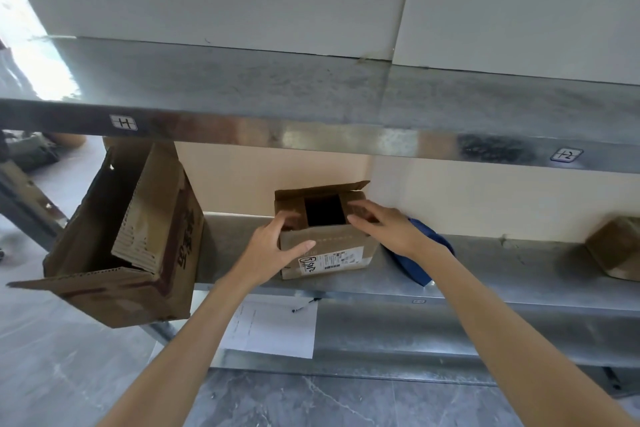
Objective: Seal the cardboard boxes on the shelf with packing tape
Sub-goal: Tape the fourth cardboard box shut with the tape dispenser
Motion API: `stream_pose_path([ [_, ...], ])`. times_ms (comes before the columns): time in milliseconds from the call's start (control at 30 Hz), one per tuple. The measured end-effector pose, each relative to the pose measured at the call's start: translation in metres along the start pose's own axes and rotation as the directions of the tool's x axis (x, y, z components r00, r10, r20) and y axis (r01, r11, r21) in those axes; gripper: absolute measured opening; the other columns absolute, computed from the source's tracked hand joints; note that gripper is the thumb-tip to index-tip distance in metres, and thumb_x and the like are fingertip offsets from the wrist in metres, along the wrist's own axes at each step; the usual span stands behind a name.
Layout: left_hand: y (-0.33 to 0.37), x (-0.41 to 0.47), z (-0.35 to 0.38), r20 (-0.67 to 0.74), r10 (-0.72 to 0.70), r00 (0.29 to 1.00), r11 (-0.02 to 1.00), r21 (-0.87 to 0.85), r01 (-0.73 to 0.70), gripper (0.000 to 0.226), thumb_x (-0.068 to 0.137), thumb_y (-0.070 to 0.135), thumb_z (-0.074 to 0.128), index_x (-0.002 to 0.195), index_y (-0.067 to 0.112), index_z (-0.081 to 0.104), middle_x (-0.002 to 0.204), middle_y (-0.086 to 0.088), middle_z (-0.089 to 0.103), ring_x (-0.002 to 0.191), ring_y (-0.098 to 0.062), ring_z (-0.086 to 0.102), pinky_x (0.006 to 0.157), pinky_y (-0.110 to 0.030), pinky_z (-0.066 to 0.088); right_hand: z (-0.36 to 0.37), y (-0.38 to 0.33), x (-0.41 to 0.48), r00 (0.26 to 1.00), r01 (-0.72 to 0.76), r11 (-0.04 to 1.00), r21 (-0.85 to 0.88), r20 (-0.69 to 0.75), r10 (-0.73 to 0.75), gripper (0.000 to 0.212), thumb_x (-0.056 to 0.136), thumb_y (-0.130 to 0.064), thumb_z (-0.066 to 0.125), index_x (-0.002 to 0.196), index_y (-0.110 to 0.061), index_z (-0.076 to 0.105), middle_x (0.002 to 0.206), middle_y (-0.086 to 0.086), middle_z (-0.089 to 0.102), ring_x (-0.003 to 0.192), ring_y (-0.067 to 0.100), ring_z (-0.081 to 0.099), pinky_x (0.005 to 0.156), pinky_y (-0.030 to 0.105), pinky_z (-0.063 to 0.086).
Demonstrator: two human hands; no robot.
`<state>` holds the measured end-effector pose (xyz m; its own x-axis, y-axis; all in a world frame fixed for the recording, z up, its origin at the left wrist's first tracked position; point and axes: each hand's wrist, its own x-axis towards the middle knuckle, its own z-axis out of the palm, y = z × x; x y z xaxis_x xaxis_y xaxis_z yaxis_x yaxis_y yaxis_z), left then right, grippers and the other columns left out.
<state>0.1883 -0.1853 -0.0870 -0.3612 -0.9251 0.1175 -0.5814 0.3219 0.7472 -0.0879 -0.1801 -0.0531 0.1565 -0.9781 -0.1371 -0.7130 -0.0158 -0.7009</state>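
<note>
Left hand [273, 246], right hand [388, 229] apart mid-frame, fingers flat on flaps of small cardboard box [332, 250]. Blue object [426, 253] just right, on shelf [502, 263].

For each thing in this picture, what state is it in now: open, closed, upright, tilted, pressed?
small box, upright on the shelf, side flaps folded in, middle gap open, back flap up
left hand, presses the left flap
right hand, presses the right flap
large box, open, tilted forward
blue object, lies on the shelf behind the right wrist
box at right, cut off, state unclear
</note>
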Motion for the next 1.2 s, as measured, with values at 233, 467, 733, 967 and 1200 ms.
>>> stream_pose_path([
  [233,-0.001,0.01,0.003,-0.197,0.008,0.98,1.0,-0.018,-0.012,0.047,0.083,0.026,0.078,0.119,0.029,0.048,0.112,0.007,0.061,0.093,0.0,0.058,0.077,-0.005,0.049,-0.001,0.008,-0.002,0.988,0.061,0.998,-0.034,-0.141,-0.065,0.051,0.085,-0.045,0.071,0.13,-0.038,0.05,0.121,-0.014,0.058,0.108,0.011,0.057,0.086,0.022,0.046],
  [467,-0.003,0.015,0.01,-0.35,-0.053,0.935,0.998,-0.003,0.056,0.062,0.081,0.018,0.08,0.131,0.014,0.044,0.132,-0.006,0.048,0.108,-0.011,0.052,0.082,-0.011,0.045,0.011,0.021,0.003,0.968,0.022,0.996,-0.091,-0.248,-0.044,0.063,0.084,-0.023,0.076,0.137,-0.032,0.041,0.12,-0.007,0.053,0.082,0.006,0.057,0.067,0.018,0.046],
  [733,-0.007,0.024,0.002,-0.354,-0.051,0.934,0.999,-0.036,0.041,0.059,0.082,0.013,0.078,0.13,0.012,0.043,0.122,-0.006,0.054,0.096,-0.013,0.059,0.065,-0.005,0.046,0.015,0.02,0.012,0.952,-0.019,0.997,-0.075,-0.305,-0.005,0.056,0.091,-0.037,0.066,0.136,-0.039,0.033,0.117,-0.006,0.056,0.078,0.004,0.059,0.066,0.023,0.05],
  [967,-0.009,0.035,-0.007,-0.252,-0.013,0.968,1.0,-0.005,0.013,0.102,0.077,0.008,0.082,0.155,0.016,0.016,0.159,-0.006,0.019,0.138,-0.024,0.037,0.109,-0.041,0.042,0.014,0.016,0.018,0.942,0.01,0.998,-0.068,-0.333,-0.032,0.1,0.08,-0.025,0.08,0.15,-0.042,0.01,0.153,-0.005,0.025,0.113,0.015,0.053,0.08,0.026,0.048],
  [1200,-0.009,0.041,-0.011,-0.107,-0.034,0.994,0.995,0.095,0.044,0.065,0.08,0.018,0.08,0.136,0.017,0.046,0.132,-0.003,0.036,0.114,-0.02,0.053,0.093,-0.027,0.045,0.011,0.014,0.02,0.989,-0.004,0.998,-0.067,-0.15,-0.007,0.08,0.086,-0.029,0.074,0.151,-0.033,0.027,0.152,-0.005,0.028,0.134,0.016,0.038,0.102,0.025,0.035],
])
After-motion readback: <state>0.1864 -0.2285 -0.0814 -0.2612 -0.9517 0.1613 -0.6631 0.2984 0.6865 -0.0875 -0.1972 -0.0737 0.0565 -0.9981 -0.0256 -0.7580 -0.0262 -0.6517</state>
